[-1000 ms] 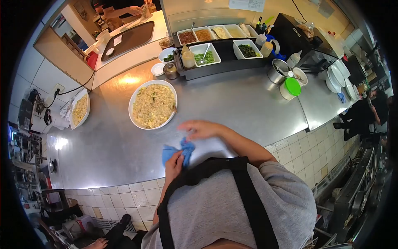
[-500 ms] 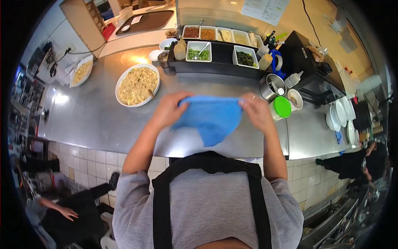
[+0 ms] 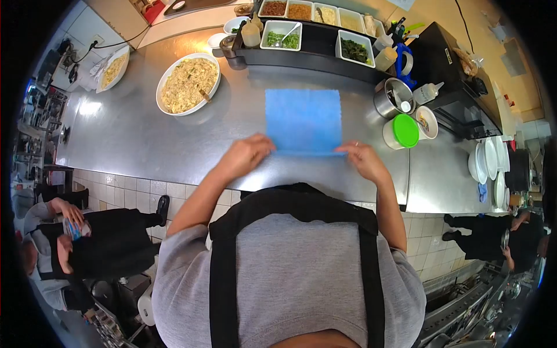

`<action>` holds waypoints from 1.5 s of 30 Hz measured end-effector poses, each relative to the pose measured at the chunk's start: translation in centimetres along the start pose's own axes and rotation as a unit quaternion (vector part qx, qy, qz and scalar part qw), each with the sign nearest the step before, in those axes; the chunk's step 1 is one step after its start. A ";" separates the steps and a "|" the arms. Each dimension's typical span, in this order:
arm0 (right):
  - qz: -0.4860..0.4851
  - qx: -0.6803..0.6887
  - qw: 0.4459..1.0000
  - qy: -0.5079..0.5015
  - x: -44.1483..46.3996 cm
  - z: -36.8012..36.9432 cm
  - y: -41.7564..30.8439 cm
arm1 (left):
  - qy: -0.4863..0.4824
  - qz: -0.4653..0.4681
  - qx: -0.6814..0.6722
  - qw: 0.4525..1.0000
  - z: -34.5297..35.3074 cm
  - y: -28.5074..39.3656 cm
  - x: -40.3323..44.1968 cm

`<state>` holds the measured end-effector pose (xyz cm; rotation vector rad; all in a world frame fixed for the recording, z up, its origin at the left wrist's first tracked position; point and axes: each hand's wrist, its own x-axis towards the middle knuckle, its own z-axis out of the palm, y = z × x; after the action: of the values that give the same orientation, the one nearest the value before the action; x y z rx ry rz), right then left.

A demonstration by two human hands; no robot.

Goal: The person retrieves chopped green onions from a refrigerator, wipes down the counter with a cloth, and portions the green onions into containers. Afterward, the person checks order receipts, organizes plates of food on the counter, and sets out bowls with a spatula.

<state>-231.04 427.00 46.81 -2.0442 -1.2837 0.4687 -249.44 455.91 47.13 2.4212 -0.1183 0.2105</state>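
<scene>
A blue cloth [image 3: 303,120] is spread out as a rectangle over the steel counter [image 3: 145,145], its near edge held toward me. My left hand [image 3: 248,155] pinches the near left corner, and my right hand [image 3: 361,158] pinches the near right corner. Left of the cloth stands a large white bowl filled with fried rice [image 3: 189,85], with a brown-handled utensil at its right rim. To the right is a tub with a green lid [image 3: 405,131].
Behind the cloth runs a black rack [image 3: 313,64] with white ingredient trays and squeeze bottles. A metal pot [image 3: 389,104], white bowl [image 3: 427,122] and black appliance [image 3: 447,75] stand right. Another rice dish [image 3: 113,71] is far left. Two people stand at the sides.
The crumpled cloth, first in my left hand, was stretched between both hands and now spreads flat over the counter. The view has shifted, and the person at the left now holds a small packet.
</scene>
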 end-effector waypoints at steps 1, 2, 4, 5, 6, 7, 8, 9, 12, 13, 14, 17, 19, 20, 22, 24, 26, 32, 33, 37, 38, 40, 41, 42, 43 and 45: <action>0.018 -0.003 0.999 -0.048 -0.4 0.7 0.4 | -0.051 -0.027 -0.022 0.998 0.6 0.1 -1.1; 0.028 0.000 0.997 -0.065 -0.5 0.8 0.7 | -0.101 -0.054 -0.044 0.992 1.0 0.0 -1.7; 0.048 0.005 0.994 -0.098 0.1 0.7 1.2 | -0.108 -0.108 -0.062 0.986 1.3 -0.7 -1.6; 0.074 -0.005 0.995 -0.064 0.9 0.5 1.0 | -0.111 -0.133 -0.069 0.982 1.4 -1.0 -1.2; 0.101 -0.017 0.994 -0.030 2.0 0.2 0.6 | -0.048 -0.118 -0.054 0.990 1.4 -1.3 -0.6; 0.128 -0.028 0.991 0.005 2.7 0.1 0.1 | 0.015 -0.101 -0.039 0.994 1.4 -1.7 0.2; 0.111 -0.102 0.987 0.049 3.0 0.2 -0.5 | 0.078 -0.084 -0.023 0.993 1.4 -1.8 0.9; 0.093 -0.176 0.976 0.094 3.3 0.3 -1.1 | 0.145 -0.088 -0.015 0.985 1.7 -1.4 1.5; -0.015 -0.189 0.977 0.094 1.9 1.6 0.3 | 0.094 0.004 0.038 0.995 2.3 -1.4 1.0; -0.062 -0.158 0.983 0.072 1.2 2.3 0.8 | 0.038 0.011 0.056 0.998 3.2 -1.8 0.3; -0.056 -0.181 0.979 0.074 1.0 2.5 0.4 | 0.005 0.035 0.081 0.996 3.4 -1.6 0.1; -0.026 -0.223 0.973 0.049 0.3 3.0 -0.5 | -0.023 0.036 0.136 0.990 3.4 -1.6 -0.2; 0.010 -0.214 0.977 0.000 0.5 2.3 -0.1 | -0.072 0.017 0.148 0.986 3.2 -2.5 -0.3; 0.036 -0.179 0.983 -0.022 0.9 1.7 0.1 | -0.082 0.004 0.092 0.992 2.6 -2.5 -0.1; 0.090 -0.110 0.988 -0.065 2.0 0.1 0.3 | -0.104 -0.021 -0.023 0.994 1.0 -2.3 0.7; 0.101 -0.123 0.987 -0.014 4.0 -0.7 0.4 | -0.069 -0.057 -0.019 0.996 0.0 -2.8 2.2; 0.087 -0.191 0.977 0.029 6.4 -1.5 0.7 | -0.036 -0.103 -0.004 0.994 -0.7 -3.4 4.3; -0.025 -0.279 0.950 0.139 18.2 -4.6 -2.0 | 0.120 -0.093 0.062 0.987 0.3 -4.7 5.7; -0.042 -0.289 0.946 0.144 20.7 -5.0 -2.2 | 0.115 -0.094 0.046 0.988 0.7 -5.0 5.4; -0.079 -0.388 0.906 0.153 30.7 -4.6 -0.8 | 0.143 -0.136 -0.007 0.980 1.9 -6.7 3.8; -0.094 -0.430 0.885 0.152 32.9 -4.1 0.1 | 0.153 -0.144 -0.012 0.978 1.8 -6.7 3.4; -0.116 -0.478 0.863 0.119 36.3 -3.5 1.4 | 0.179 -0.142 -0.028 0.973 2.0 -7.1 2.8; -0.127 -0.500 0.851 0.101 37.5 -3.3 1.6 | 0.196 -0.132 -0.039 0.971 2.3 -7.6 2.5; -0.133 -0.510 0.847 0.074 38.4 -3.3 2.1 | 0.211 -0.123 -0.051 0.968 2.5 -7.9 2.2; -0.137 -0.519 0.843 0.046 39.1 -3.4 2.2 | 0.216 -0.119 -0.060 0.967 2.5 -8.1 2.1; -0.191 -0.541 0.819 0.021 40.5 -4.2 2.7 | 0.223 -0.109 -0.079 0.965 2.2 -8.2 2.1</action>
<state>-208.42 460.84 49.85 -2.4670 -2.1669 -0.6713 -245.98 460.55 40.62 2.1490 0.3213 0.6112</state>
